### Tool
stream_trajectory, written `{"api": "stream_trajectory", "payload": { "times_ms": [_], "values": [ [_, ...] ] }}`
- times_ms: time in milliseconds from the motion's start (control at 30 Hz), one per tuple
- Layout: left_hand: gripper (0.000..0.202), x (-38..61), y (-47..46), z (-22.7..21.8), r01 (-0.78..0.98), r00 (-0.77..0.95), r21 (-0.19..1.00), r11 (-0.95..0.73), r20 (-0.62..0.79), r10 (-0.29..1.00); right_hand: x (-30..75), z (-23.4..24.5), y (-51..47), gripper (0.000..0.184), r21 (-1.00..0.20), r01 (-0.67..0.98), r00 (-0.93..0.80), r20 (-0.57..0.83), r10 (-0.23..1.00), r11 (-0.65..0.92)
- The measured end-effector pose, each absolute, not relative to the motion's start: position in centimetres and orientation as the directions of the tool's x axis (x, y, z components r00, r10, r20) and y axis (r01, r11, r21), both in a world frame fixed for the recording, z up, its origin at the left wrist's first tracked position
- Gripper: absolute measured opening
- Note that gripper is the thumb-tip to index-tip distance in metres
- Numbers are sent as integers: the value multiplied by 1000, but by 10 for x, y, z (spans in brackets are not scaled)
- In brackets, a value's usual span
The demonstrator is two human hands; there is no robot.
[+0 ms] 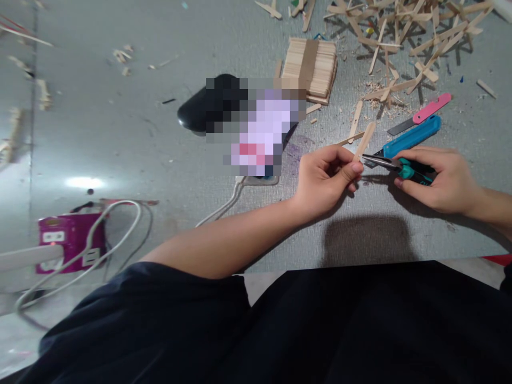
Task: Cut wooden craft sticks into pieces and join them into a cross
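Note:
Between thumb and fingers, my left hand (pixel 326 178) pinches a wooden craft stick (pixel 365 140) near its lower end, with the stick pointing up and to the right. My right hand (pixel 448 178) is wrapped around the handles of long-nose pliers (pixel 406 167), teal and black. The pliers' tips meet the stick's edge just above my left thumb; whether they bite into it I cannot tell. Behind the pliers lies a blue utility knife (pixel 414 137), and past it a pink craft knife (pixel 432 109) with its blade out. Another craft stick (pixel 355 121) with a small slot rests nearby.
A banded bundle of craft sticks (pixel 326 64) stands behind a pixelated phone-like object (pixel 264 130) and a black rounded case (pixel 196 112). Crossed stick pieces (pixel 416 32) and shavings spread at the back right. A purple power strip (pixel 72 240) with white cables lies at left.

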State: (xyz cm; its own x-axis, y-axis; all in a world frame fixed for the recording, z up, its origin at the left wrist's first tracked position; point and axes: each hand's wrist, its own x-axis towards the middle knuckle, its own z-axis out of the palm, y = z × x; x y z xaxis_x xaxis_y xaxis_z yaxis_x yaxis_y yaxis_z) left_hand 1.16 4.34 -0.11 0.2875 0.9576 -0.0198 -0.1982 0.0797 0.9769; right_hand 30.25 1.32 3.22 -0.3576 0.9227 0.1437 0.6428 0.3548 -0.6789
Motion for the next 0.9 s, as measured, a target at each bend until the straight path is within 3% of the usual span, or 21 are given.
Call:
{"api": "stream_trajectory", "payload": {
  "times_ms": [367,733,900],
  "values": [
    [78,12,44,1,-179,280,983,33,19,960,300,34,12,19,-707,590,-389,173,905,390],
    [71,12,41,-1,-144,259,989,20,18,966,303,35,14,18,-695,644,-374,78,924,319],
    [71,12,38,-2,-143,254,989,27,10,967,303,31,14,14,-627,658,-406,170,898,417]
  ]
}}
